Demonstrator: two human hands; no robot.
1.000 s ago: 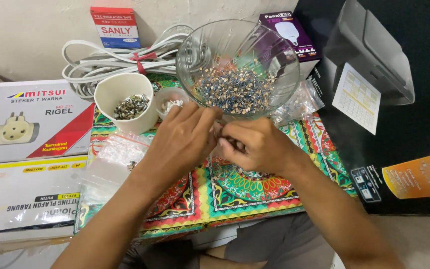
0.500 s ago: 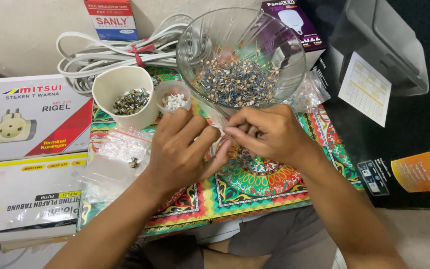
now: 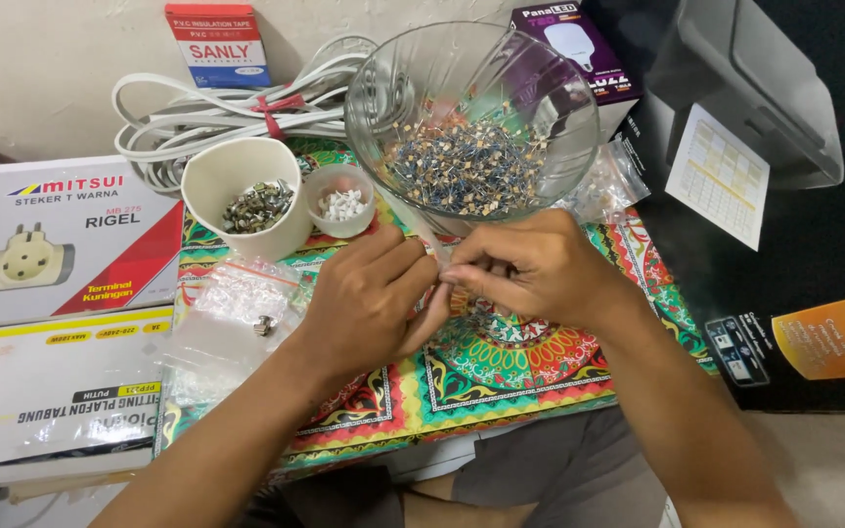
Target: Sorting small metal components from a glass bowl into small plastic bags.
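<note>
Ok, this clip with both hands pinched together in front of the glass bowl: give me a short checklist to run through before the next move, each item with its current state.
1. Left hand and right hand meet fingertip to fingertip: ok.
2. What they pinch: hidden between the fingers, cannot tell.
3. Glass bowl of small parts upright just behind the hands: ok.
4. White cup of metal bits and small cup of white pieces upright, away from both hands: ok.
5. Clear bags lie flat by the left wrist; touching or not, cannot tell.
6. Patterned mat bare under the hands: ok.
</note>
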